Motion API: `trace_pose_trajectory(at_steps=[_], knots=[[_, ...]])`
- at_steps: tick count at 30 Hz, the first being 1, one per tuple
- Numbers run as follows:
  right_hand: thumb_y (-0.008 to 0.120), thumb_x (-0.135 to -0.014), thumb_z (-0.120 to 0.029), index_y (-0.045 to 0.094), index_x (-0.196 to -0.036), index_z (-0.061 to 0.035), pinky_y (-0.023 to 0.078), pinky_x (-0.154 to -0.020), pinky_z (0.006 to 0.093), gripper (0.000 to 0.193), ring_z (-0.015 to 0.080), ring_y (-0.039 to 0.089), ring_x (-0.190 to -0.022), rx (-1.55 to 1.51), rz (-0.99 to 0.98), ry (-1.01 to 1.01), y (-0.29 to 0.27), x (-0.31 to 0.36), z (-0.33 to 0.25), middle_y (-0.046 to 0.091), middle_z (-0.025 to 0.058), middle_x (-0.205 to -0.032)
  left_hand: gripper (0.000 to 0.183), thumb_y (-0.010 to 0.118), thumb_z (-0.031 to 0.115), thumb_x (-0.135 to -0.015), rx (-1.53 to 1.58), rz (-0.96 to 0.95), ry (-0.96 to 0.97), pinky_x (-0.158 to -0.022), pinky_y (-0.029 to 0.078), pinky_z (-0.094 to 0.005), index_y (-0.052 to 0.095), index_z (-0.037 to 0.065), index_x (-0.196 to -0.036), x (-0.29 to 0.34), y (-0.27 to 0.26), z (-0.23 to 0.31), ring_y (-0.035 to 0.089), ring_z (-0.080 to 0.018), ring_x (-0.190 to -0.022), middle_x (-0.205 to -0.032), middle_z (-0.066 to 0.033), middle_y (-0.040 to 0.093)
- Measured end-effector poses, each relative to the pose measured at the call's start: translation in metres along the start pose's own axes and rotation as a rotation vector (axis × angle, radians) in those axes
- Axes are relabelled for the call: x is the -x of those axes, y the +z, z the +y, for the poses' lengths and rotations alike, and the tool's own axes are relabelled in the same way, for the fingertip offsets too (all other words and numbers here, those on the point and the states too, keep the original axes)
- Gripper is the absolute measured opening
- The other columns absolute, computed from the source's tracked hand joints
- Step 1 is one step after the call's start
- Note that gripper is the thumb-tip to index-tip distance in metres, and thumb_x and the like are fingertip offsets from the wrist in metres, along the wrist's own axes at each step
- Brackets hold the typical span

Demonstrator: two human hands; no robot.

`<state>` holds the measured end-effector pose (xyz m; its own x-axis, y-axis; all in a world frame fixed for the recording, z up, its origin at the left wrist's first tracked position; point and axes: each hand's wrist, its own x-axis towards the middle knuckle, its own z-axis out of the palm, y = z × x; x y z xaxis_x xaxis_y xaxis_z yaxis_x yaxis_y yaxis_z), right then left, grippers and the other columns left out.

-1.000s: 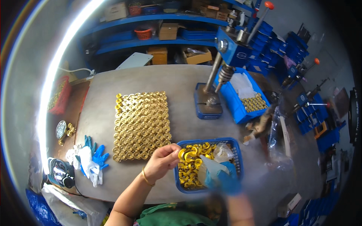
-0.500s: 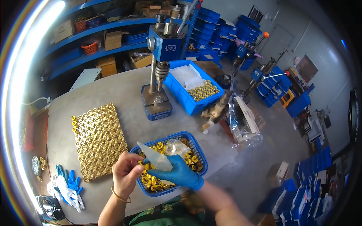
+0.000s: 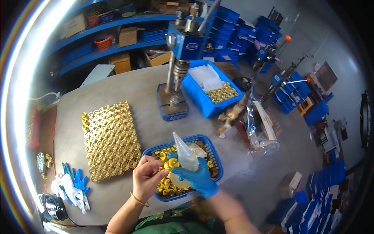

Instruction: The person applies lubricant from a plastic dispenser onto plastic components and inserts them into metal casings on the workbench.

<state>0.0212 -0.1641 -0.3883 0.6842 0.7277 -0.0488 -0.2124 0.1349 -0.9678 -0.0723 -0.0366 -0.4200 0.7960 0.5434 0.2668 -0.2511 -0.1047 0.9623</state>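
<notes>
Above a blue plastic basket (image 3: 219, 165) of yellow-gold metal parts (image 3: 170, 190), my two hands are close together. The bare left hand (image 3: 147, 177), with a bangle at its wrist, pinches a small round gold metal part (image 3: 170, 164). My right hand (image 3: 199, 180), in a blue glove, is closed around a translucent cone-shaped plastic bag (image 3: 184, 154). The bag's narrow tip points up and away from me. The gloved thumb lies right by the gold part; whether it grips it too, I cannot tell. Left of the basket, many round gold pieces (image 3: 111, 142) stand in tight rows.
Behind the basket stands a blue drill press (image 3: 173, 107). Beside it a blue bin (image 3: 202, 107) holds white sheets and gold pieces. Blue and white gloves (image 3: 72, 191) lie at the table's left edge. A cat (image 3: 231, 115) is beyond the table's right edge, near clear plastic wrapping (image 3: 265, 146).
The whole view has shifted, so things appear farther right. The cone-shaped bag's tip has swung more upright, and a round gold part now shows between my hands.
</notes>
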Motion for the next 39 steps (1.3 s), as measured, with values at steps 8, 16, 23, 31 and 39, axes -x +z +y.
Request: trace_pose_trajectory(at_steps=[8, 16, 23, 31, 39], knots=[[0.056, -0.082, -0.012, 0.057, -0.093, 0.0032, 0.044, -0.05, 0.02, 0.018, 0.0073, 0.054, -0.056, -0.141, -0.055, 0.08, -0.012, 0.014, 0.003, 0.06, 0.005, -0.073, 0.008, 0.062, -0.001, -0.075, 0.264, 0.106, -0.193, -0.061, 0.036, -0.0175, 0.059, 0.002, -0.082, -0.008, -0.028, -0.005, 0.043, -0.0046, -0.07, -0.085, 0.0004, 0.046], [0.057, -0.082, -0.017, 0.059, -0.084, 0.0022, 0.04, -0.044, 0.0185, 0.019, 0.0062, 0.05, -0.048, 0.035, -0.039, 0.209, -0.003, 0.013, -0.007, 0.058, 0.0037, -0.062, 0.006, 0.062, 0.002, -0.077, 0.165, 0.024, -0.106, -0.062, 0.035, -0.0178, 0.06, 0.002, -0.082, -0.007, -0.039, -0.003, 0.042, -0.0046, -0.071, -0.085, 0.0009, 0.046], [0.058, -0.081, -0.016, 0.059, -0.084, 0.0018, 0.038, -0.042, 0.0184, 0.019, 0.0053, 0.047, -0.045, 0.029, -0.047, 0.232, 0.0, 0.011, -0.013, 0.054, 0.0014, -0.058, 0.005, 0.062, 0.005, -0.078, 0.262, -0.02, -0.155, -0.06, 0.034, -0.0164, 0.059, 0.002, -0.081, -0.009, -0.042, -0.002, 0.04, -0.0041, -0.07, -0.084, 0.0015, 0.045], [0.058, -0.081, -0.016, 0.059, -0.082, 0.0013, 0.037, -0.041, 0.0182, 0.017, 0.0054, 0.047, -0.045, 0.048, -0.056, 0.22, 0.0, 0.011, -0.011, 0.053, 0.001, -0.057, 0.012, 0.056, 0.013, -0.084, 0.382, -0.098, -0.294, -0.05, 0.028, -0.0158, 0.058, 0.002, -0.086, -0.008, -0.045, -0.006, 0.035, -0.0016, -0.061, -0.085, 0.0036, 0.043], [0.059, -0.081, -0.016, 0.06, -0.081, 0.001, 0.037, -0.04, 0.0181, 0.017, 0.0049, 0.046, -0.044, 0.026, -0.046, 0.236, -0.001, 0.012, -0.013, 0.054, 0.0011, -0.057, 0.016, 0.051, 0.02, -0.087, 0.449, -0.127, -0.326, -0.047, 0.025, -0.0157, 0.054, 0.004, -0.085, -0.008, -0.041, -0.008, 0.031, -0.0007, -0.055, -0.073, 0.0065, 0.04]])
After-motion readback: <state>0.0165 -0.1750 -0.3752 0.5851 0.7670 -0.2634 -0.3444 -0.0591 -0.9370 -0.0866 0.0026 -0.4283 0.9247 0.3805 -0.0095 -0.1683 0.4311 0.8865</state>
